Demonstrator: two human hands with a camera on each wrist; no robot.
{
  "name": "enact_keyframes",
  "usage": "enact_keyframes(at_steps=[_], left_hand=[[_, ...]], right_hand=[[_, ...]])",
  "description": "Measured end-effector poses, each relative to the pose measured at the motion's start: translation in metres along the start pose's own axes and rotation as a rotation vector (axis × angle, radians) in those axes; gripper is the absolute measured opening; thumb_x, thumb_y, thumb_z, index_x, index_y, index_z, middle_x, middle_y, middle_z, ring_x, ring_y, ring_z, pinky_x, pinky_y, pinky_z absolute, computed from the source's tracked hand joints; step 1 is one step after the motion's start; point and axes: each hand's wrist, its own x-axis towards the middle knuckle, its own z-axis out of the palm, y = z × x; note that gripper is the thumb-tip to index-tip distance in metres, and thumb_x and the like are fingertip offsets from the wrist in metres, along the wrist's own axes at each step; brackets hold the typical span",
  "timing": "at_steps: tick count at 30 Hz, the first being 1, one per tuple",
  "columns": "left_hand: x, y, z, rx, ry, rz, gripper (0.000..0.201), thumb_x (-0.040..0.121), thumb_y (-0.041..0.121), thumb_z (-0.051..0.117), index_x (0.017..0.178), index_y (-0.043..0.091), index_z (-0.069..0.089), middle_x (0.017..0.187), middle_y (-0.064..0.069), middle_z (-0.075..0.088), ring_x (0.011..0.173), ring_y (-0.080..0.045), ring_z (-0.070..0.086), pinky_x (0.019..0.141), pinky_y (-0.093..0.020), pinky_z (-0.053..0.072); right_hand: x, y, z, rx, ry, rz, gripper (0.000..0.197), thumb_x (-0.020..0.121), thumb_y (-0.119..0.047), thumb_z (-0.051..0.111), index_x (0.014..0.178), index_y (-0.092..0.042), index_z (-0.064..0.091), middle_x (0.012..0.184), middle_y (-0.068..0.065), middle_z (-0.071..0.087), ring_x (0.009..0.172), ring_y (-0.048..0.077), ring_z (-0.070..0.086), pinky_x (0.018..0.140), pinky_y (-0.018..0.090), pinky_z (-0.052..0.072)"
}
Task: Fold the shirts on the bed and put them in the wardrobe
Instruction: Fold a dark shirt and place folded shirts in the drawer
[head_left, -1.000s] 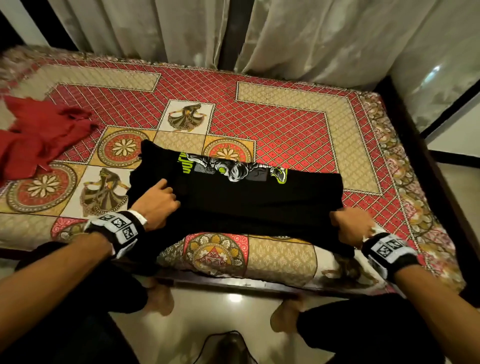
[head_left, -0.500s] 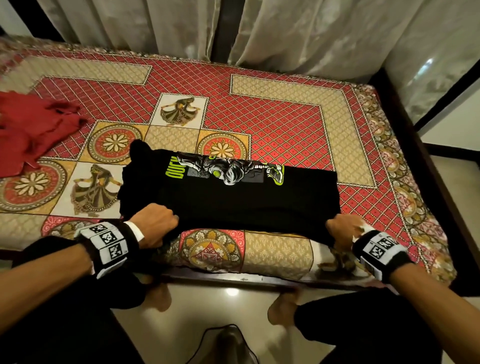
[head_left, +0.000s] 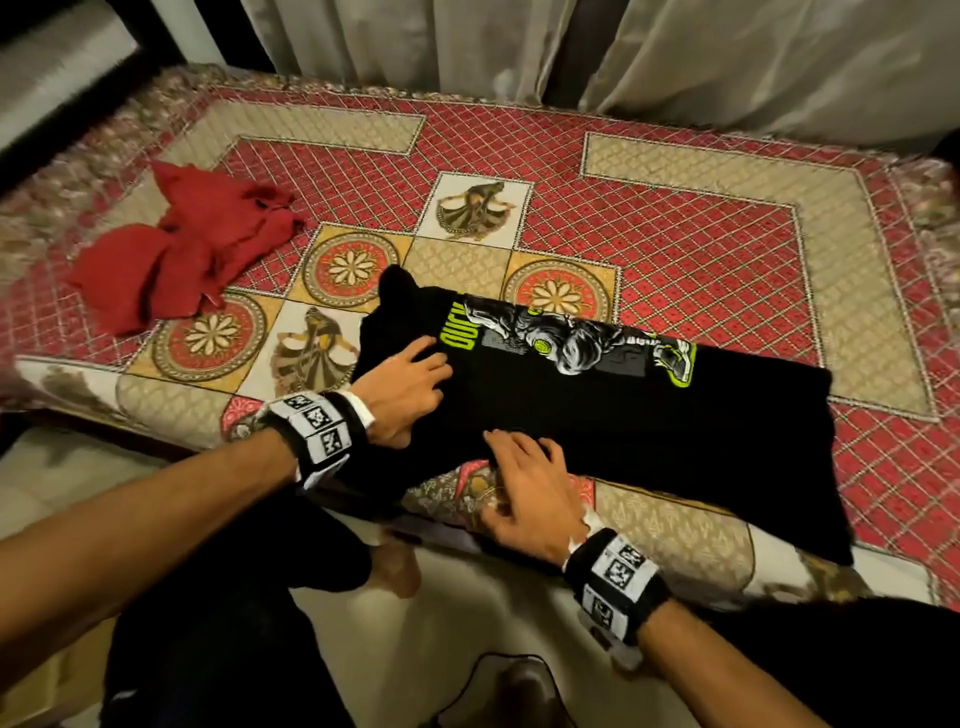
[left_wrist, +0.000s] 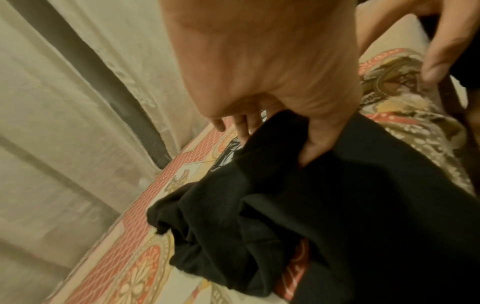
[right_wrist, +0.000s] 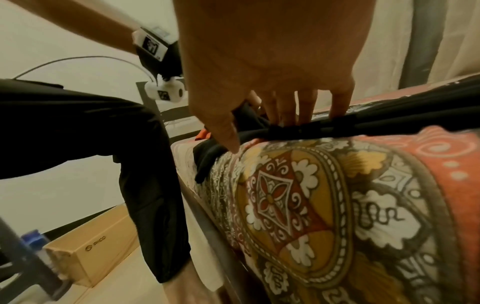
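A black shirt (head_left: 623, 415) with a green and grey print lies folded into a long band along the bed's front edge. My left hand (head_left: 410, 379) is at its left end. In the left wrist view, bunched black fabric (left_wrist: 337, 205) runs between the thumb and fingers of that hand (left_wrist: 276, 144). My right hand (head_left: 519, 467) lies on the middle of the shirt's near edge. Its straight fingers (right_wrist: 298, 111) press on the hem (right_wrist: 389, 123) and the thumb points down the bed's side. A crumpled red shirt (head_left: 176, 254) lies at the bed's left.
The bed (head_left: 675, 218) has a red and gold patterned cover, with pale curtains (head_left: 675, 52) behind it. My legs in black trousers (head_left: 234, 623) stand against the bed's front. A cardboard box (right_wrist: 85, 253) sits on the floor to the left.
My right hand has let go of the shirt's right end and moved left to the middle of the near edge. My left hand has shifted onto the shirt's left end.
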Motion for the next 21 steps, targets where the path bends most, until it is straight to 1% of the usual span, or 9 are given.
enact_keyframes(at_steps=[2,5,8,10,12,14,16,18,21], left_hand=[[0.001,-0.001,-0.004,-0.046,-0.016,0.068,0.044,0.053,0.042,0.058,0.086,0.016,0.073,0.102,-0.008,0.066,0.108,-0.033,0.059,0.115,-0.050,0.032],[-0.003,0.013,-0.013,-0.179,-0.080,0.070,0.035,0.072,0.036,0.063,0.098,0.013,0.069,0.099,-0.010,0.071,0.097,-0.036,0.068,0.085,-0.039,0.050],[-0.009,0.027,-0.007,-0.441,-0.306,-0.039,0.045,0.078,0.043,0.068,0.111,0.012,0.069,0.098,-0.012,0.073,0.091,-0.035,0.072,0.068,-0.035,0.052],[-0.011,0.017,-0.003,-0.776,-0.457,-0.153,0.043,0.083,0.045,0.065,0.105,0.009,0.073,0.078,-0.008,0.076,0.068,-0.028,0.075,0.060,-0.035,0.061],[-0.013,-0.003,0.005,-0.984,-0.306,-0.314,0.035,0.087,0.045,0.057,0.092,0.013,0.071,0.067,-0.005,0.074,0.058,-0.024,0.073,0.058,-0.034,0.061],[-0.009,-0.026,0.029,-0.881,0.119,-0.478,0.033,0.085,0.049,0.049,0.092,0.021,0.064,0.079,-0.003,0.073,0.076,-0.028,0.072,0.064,-0.034,0.054],[0.004,-0.041,0.057,-0.791,0.327,-0.512,0.051,0.086,0.057,0.039,0.121,0.027,0.061,0.121,-0.007,0.067,0.113,-0.030,0.064,0.084,-0.038,0.050],[0.023,-0.048,0.087,-0.798,0.261,-0.454,0.072,0.092,0.065,0.026,0.152,0.028,0.044,0.159,-0.006,0.041,0.146,-0.028,0.038,0.113,-0.047,0.037],[0.039,-0.066,0.127,-0.869,0.083,-0.766,0.066,0.102,0.059,0.024,0.157,0.024,0.034,0.164,-0.009,0.030,0.148,-0.035,0.033,0.117,-0.054,0.029]], right_hand=[[-0.002,-0.006,0.006,-0.036,0.022,-0.004,0.080,0.075,-0.048,0.057,0.148,-0.018,0.046,0.153,0.006,0.048,0.140,0.027,0.043,0.116,0.050,0.032],[-0.002,-0.006,0.005,-0.006,0.034,0.002,0.068,0.070,-0.050,0.053,0.132,-0.023,0.060,0.145,0.006,0.054,0.131,0.029,0.051,0.107,0.050,0.042],[-0.003,-0.005,0.005,-0.021,0.042,-0.014,0.061,0.071,-0.051,0.050,0.124,-0.024,0.066,0.144,0.006,0.056,0.130,0.029,0.054,0.105,0.050,0.044],[-0.002,-0.003,0.005,-0.021,0.056,-0.021,0.056,0.074,-0.051,0.049,0.119,-0.025,0.069,0.144,0.005,0.058,0.130,0.028,0.055,0.105,0.048,0.043],[0.000,-0.001,0.002,0.032,0.108,-0.011,0.046,0.077,-0.049,0.053,0.111,-0.025,0.072,0.134,0.002,0.065,0.124,0.024,0.060,0.102,0.044,0.046],[0.002,-0.001,-0.004,0.148,0.176,0.019,0.033,0.080,-0.046,0.056,0.102,-0.027,0.072,0.116,-0.006,0.072,0.110,0.017,0.066,0.094,0.038,0.051],[0.008,0.001,-0.008,0.223,0.230,0.076,0.029,0.082,-0.044,0.059,0.105,-0.030,0.069,0.105,-0.011,0.073,0.098,0.014,0.067,0.087,0.033,0.051],[0.010,0.005,-0.009,0.194,0.257,0.101,0.041,0.083,-0.046,0.059,0.121,-0.031,0.065,0.114,-0.009,0.072,0.103,0.014,0.066,0.089,0.032,0.051],[0.011,0.006,-0.002,0.091,0.159,0.037,0.060,0.085,-0.049,0.055,0.141,-0.027,0.056,0.145,-0.002,0.057,0.129,0.020,0.055,0.103,0.039,0.047]])
